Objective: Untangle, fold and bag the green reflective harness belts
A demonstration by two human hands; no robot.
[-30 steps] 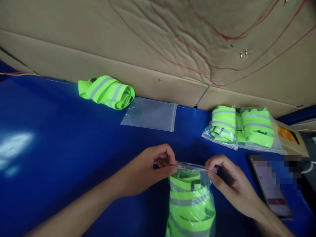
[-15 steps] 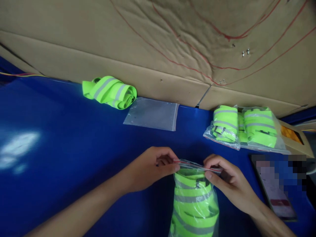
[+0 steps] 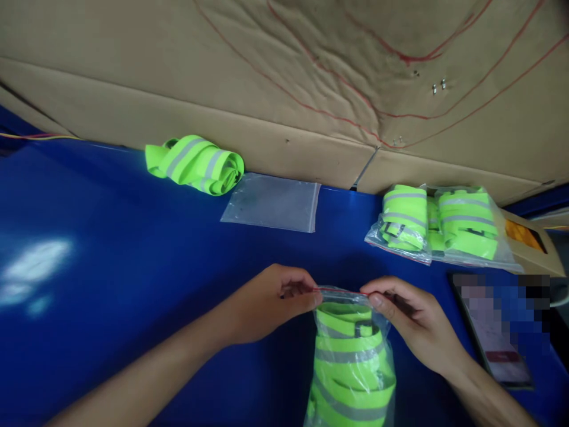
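Note:
A clear zip bag holds a rolled neon-green strap with grey reflective stripes, its red-lined zip edge at the top. My left hand pinches the left end of that edge between thumb and fingers. At the other end, my right hand is closed on the right part of the same edge. The edge is stretched nearly straight between both hands. The bag's lower end runs out of the bottom of the view.
Along the cardboard at the back lie a loose green reflective strap and a flat clear zip bag. Packed bags of green straps lie at right, beside a small cardboard box. A phone rests on the blue table.
My right hand has shifted slightly along the zip edge, and the red line now runs straighter between my hands. My left hand keeps its pinch. The view has shifted slightly.

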